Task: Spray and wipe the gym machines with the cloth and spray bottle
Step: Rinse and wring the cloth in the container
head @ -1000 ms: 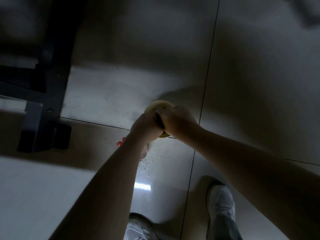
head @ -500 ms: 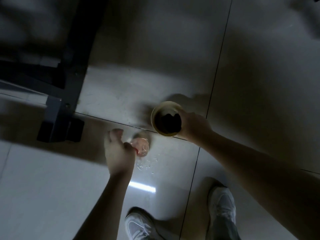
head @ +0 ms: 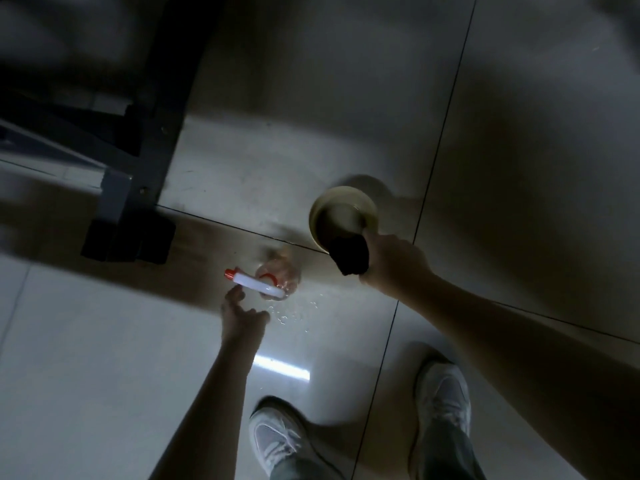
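Spray bottle (head: pixel 277 284) of clear plastic, with white head and red nozzle: stood on the glossy pale tile floor (head: pixel 104 341), just below a dark grout line, seen from above. Reached toward by the left hand (head: pixel 242 315), which lay just beside the white head; fingers (head: pixel 235 294) released and loosely spread, grasping nothing; could not tell whether a fingertip touched the head. Off to the right, right hand (head: pixel 391 263) clenched round a dark crumpled cloth (head: pixel 349 256), held at the near rim of a round yellowish bowl (head: pixel 341 206) set on the tiles near the bottle.

As for the floor: shone brightly around the bottle, fell into deep shadow toward the far side. Carried scattered water droplets (head: pixel 298 315) just right of the left hand. Mirrored a white strip of light (head: pixel 282 368) between left forearm and shoes. Crossed by thin dark grout lines.

At upper left, black metal machine frame (head: pixel 152 133), planted on the tiles with a dark block foot (head: pixel 128 239). Along the bottom edge, two white sneakers (head: pixel 277 441) below grey trouser legs.
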### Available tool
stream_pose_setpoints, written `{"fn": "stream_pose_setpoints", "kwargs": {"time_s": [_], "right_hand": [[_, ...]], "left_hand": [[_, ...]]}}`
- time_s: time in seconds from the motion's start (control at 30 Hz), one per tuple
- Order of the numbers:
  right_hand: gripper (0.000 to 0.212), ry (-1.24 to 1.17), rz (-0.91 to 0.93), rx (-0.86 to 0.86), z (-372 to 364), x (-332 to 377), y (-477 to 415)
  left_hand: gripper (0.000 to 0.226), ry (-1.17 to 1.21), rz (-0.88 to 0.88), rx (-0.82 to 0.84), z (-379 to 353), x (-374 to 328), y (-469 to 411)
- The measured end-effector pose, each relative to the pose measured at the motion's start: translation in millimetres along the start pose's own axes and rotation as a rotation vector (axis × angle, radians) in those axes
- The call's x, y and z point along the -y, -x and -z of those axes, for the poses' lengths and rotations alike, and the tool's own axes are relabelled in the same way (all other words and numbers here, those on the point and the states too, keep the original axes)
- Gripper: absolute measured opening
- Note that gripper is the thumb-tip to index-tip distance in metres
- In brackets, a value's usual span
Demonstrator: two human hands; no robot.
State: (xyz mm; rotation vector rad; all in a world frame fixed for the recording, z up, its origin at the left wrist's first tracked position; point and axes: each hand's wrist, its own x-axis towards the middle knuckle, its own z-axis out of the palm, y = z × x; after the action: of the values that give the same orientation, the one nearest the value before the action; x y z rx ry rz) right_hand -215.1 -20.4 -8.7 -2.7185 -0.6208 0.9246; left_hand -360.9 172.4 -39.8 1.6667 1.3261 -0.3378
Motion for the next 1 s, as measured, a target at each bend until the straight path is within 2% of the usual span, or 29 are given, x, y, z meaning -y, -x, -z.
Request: {"fn": "stream_pose_setpoints", "kwargs": {"time_s": [0.03,0.1,0.27,0.37,0.47,0.6,0.7,0.87,1.0], "right_hand": [[0.055,-0.006,-0.008,-0.016,0.3,0.5,-0.3],[0.062,-0.035,-0.027,-0.044,1.8,1.9,-1.7],[0.083,-0.099,-0.044,-0.069,0.6,6.1,-4.2],[0.084,-0.094,-0.017,-0.074,-1.6,4.7,-1.7],[0.079,-0.129,-0.016,-0.093,-2.3,2.8,0.5],[0.078,-0.154,0.004,-0.086,-8.0,1.5,2.2],[0.075,-0.183,-0.009,-0.108,-7.8,3.4,1.9],[0.073,-0.256,-0.039,-0.134,-4.3,13.0,12.4],[0.073,-0.273,-0.055,-0.144,5.4,23.2,22.4]], "left_hand": [[0.084,0.003,-0.025,0.089,-4.3,3.0,1.0],[0.106,0.052,-0.086,0.116,-13.7,1.6,-0.3],[0.106,0.129,-0.206,-0.148,-35.6,-4.9,-9.5],[0.112,0.055,-0.267,-0.158,-37.2,-3.2,-18.8],[0.103,-0.059,-0.32,-0.123,-31.8,-5.8,-26.5],[0.071,-0.129,-0.455,-0.214,-22.1,-13.1,-23.7],[0.055,-0.138,-0.465,-0.18,-17.9,-11.4,-24.4],[0.075,-0.248,-0.457,-0.06,-11.6,-10.4,-14.9],[0.075,-0.148,-0.523,-0.021,-11.3,-12.6,7.1]]}}
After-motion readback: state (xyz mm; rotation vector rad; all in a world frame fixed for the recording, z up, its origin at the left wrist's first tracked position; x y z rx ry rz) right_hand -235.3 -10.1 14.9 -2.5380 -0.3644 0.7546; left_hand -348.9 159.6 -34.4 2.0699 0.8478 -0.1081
